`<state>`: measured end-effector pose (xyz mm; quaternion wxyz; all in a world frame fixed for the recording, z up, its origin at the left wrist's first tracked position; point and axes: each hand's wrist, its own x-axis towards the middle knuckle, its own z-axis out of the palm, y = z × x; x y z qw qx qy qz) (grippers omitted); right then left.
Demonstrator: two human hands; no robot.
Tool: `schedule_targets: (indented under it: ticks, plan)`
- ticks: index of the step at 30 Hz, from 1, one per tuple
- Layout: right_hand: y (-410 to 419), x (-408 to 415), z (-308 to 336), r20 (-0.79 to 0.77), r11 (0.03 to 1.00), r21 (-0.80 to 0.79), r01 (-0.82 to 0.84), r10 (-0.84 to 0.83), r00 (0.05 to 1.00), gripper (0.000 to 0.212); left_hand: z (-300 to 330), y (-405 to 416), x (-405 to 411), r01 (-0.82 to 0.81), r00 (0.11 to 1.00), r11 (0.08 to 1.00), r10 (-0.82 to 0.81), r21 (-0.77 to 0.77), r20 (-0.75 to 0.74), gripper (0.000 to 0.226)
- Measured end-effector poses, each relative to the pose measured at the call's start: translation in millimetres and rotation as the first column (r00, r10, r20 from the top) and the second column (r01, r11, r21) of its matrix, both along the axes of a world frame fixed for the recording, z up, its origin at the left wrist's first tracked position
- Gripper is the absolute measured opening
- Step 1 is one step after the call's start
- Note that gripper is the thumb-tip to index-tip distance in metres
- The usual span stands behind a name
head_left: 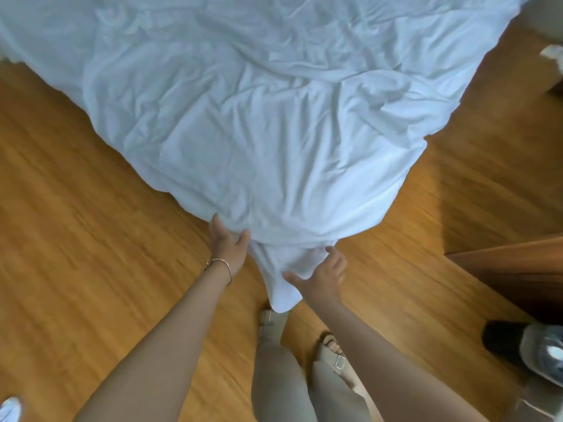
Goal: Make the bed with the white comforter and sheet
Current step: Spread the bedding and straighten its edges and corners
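A wrinkled white comforter covers the bed, and its near corner hangs down toward the floor in front of me. My left hand, with a thin bracelet at the wrist, lies against the left side of that corner, its fingers spread and tucked slightly under the edge. My right hand presses the hanging white fabric below the corner, with thumb stretched out and fingers loosely bent against the cloth. The sheet cannot be told apart from the comforter here.
Wooden floor surrounds the bed corner. My feet in sandals stand just below the hanging cloth. A brown wooden furniture piece is at the right, with a dark object and a grey bag beside it.
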<state>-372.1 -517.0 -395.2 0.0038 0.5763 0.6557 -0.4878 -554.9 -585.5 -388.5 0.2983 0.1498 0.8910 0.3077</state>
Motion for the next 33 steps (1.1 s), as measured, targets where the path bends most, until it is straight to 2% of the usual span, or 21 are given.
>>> schedule_targets:
  ticks: [3,5,6,7,9,11,13,16,18,20,22,25,27,28,30,33]
  plan:
    - [-14,-14,-9,-0.125,0.994,-0.086,0.074,-0.084,0.989,0.107,-21,5,1,0.058,0.972,0.985,-0.093,0.164,0.215,0.098]
    - [-21,-30,-10,-0.155,0.98,-0.028,0.199,-0.201,0.967,0.097,-26,15,6,-0.125,0.886,0.942,-0.034,0.31,0.462,0.103]
    - [-25,-37,-10,-0.153,0.964,-0.015,0.266,-0.265,0.952,0.09,-26,20,7,-0.205,0.856,0.927,0.014,0.314,0.518,0.102]
    - [-29,-43,-9,-0.136,0.945,-0.035,0.326,-0.328,0.935,0.083,-26,22,7,-0.245,0.864,0.927,0.077,0.282,0.498,0.099]
    - [-37,-47,-7,-0.074,0.907,-0.092,0.412,-0.419,0.905,0.073,-25,18,6,-0.232,0.923,0.95,0.147,0.209,0.357,0.08]
    - [-47,-48,-9,-0.043,0.865,-0.074,0.496,-0.499,0.865,0.064,-20,12,-5,-0.122,0.964,0.98,0.08,0.155,0.254,0.064]
    - [-57,-48,-8,-0.012,0.847,-0.034,0.53,-0.531,0.847,0.048,-17,3,-15,0.007,0.974,0.992,-0.036,0.129,0.222,0.061]
    - [-89,-42,-4,0.07,0.905,0.04,0.424,-0.426,0.902,0.008,-3,-21,-13,0.163,0.976,0.979,-0.178,0.123,0.125,0.063]
    - [-114,-34,-1,0.073,0.932,0.128,0.338,-0.349,0.934,0.025,5,-47,-5,0.269,0.955,0.955,-0.281,0.121,0.093,0.066]
    - [-133,-25,3,0.011,0.915,0.296,0.273,-0.29,0.957,0.033,9,-72,3,0.429,0.897,0.9,-0.434,0.078,0.084,0.063]
    - [-137,-23,9,-0.073,0.886,0.403,0.228,-0.217,0.973,0.023,11,-86,6,0.582,0.812,0.812,-0.583,0.043,0.027,0.054]
    - [-117,-33,32,-0.194,0.863,0.328,0.383,-0.335,0.922,0.041,16,-80,-1,0.761,0.643,0.646,-0.763,-0.054,-0.069,0.063]
    - [-103,-44,52,-0.24,0.851,0.368,0.375,-0.303,0.922,0.049,22,-68,-8,0.826,0.506,0.543,-0.833,-0.153,-0.222,0.062]
    - [-98,-48,60,-0.23,0.866,0.397,0.304,-0.226,0.946,0.052,25,-61,-11,0.831,0.452,0.522,-0.836,-0.194,-0.313,0.057]
    - [-93,-52,72,-0.133,0.893,0.436,0.111,-0.059,0.989,0.059,34,-46,-16,0.809,0.402,0.533,-0.81,-0.249,-0.427,0.041]
    - [-88,-49,84,0.124,0.843,0.492,-0.215,0.177,0.976,0.048,39,-33,-26,0.767,0.345,0.555,-0.78,-0.322,-0.522,0.034]
